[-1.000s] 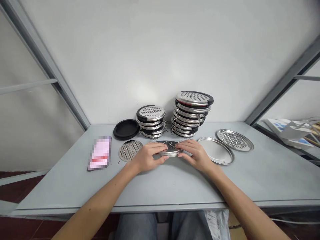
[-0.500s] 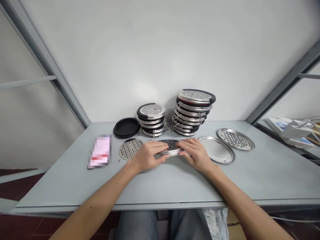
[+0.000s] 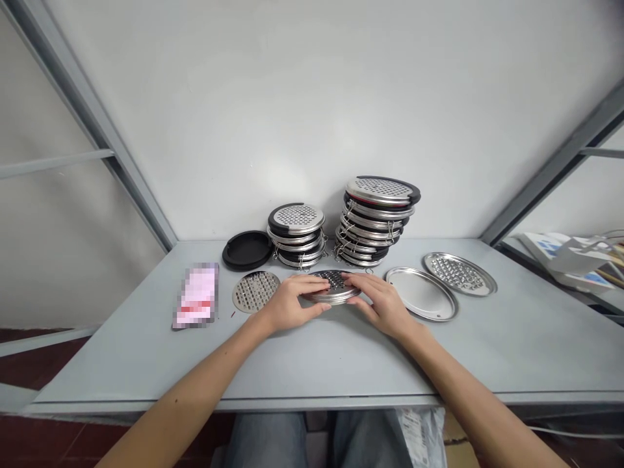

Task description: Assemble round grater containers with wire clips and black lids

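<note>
A round metal grater piece (image 3: 334,297) with a perforated top lies at the middle of the grey table. My left hand (image 3: 296,303) grips its left side, fingers on top and thumb at the near rim. From the right, my right hand (image 3: 383,303) holds it the same way. A loose perforated disc (image 3: 254,291) rests left of my left hand. Right of my right hand are a plain shallow metal tray (image 3: 423,294) and, partly behind it, an oval grater plate (image 3: 461,273).
Against the wall stand a shorter stack of round graters (image 3: 296,235) and a taller leaning one (image 3: 375,221). A black round tray (image 3: 247,249) and a pink blurred item (image 3: 197,296) are at the left. Papers (image 3: 565,260) lie beyond the right frame post.
Both hands stay on the round grater piece, with slight finger shifts. More of its perforated top shows. The view has moved very slightly.
</note>
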`<state>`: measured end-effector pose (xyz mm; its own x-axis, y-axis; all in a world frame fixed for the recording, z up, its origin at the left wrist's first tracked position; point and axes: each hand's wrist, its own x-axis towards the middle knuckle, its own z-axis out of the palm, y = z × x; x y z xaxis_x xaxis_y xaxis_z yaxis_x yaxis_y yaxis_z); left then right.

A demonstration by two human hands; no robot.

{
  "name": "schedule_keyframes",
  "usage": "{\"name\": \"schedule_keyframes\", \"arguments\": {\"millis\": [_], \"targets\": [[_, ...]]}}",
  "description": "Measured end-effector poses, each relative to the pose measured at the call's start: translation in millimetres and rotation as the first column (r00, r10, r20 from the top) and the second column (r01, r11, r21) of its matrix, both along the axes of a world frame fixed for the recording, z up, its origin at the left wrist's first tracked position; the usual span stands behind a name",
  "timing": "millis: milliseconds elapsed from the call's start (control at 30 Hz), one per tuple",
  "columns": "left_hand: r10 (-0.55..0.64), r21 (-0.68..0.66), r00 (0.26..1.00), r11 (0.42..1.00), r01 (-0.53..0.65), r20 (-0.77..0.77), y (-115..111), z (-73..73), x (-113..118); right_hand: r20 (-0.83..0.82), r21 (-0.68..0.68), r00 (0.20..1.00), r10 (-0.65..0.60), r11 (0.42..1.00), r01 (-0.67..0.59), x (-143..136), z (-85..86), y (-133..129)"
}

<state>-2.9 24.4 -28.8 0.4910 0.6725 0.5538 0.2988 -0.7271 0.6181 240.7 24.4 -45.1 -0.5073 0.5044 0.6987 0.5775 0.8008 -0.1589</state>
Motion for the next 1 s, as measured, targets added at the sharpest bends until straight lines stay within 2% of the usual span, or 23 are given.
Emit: {"name": "schedule_keyframes", "arguments": {"millis": [300,600,800,1000], "targets": [[-0.020,-0.070,0.998,0.997,0.015,-0.067,1.3,2.6,-3.0,0.059,0.024,0.998,0.006,1.000,-0.008,0.7,-3.7,0.8],[-0.029,-0.062,0.995,0.998,0.023,-0.094,-1.1,4.8,-2.0,0.085,0.034,0.996,0.014,0.999,-0.017,0.8,-4.6,1.3],[0.039,0.022,0.994,0.999,-0.037,-0.101,-1.0,-1.7,0.5,0.095,0.049,0.995,0.028,0.998,-0.032,3.6,-4.7,3.2],[0.046,0.248,0.986,0.969,-0.004,-0.163,2.1,-8.5,-0.4,0.117,0.012,0.992,0.035,0.999,-0.037,-2.1,0.6,-2.5]]}}
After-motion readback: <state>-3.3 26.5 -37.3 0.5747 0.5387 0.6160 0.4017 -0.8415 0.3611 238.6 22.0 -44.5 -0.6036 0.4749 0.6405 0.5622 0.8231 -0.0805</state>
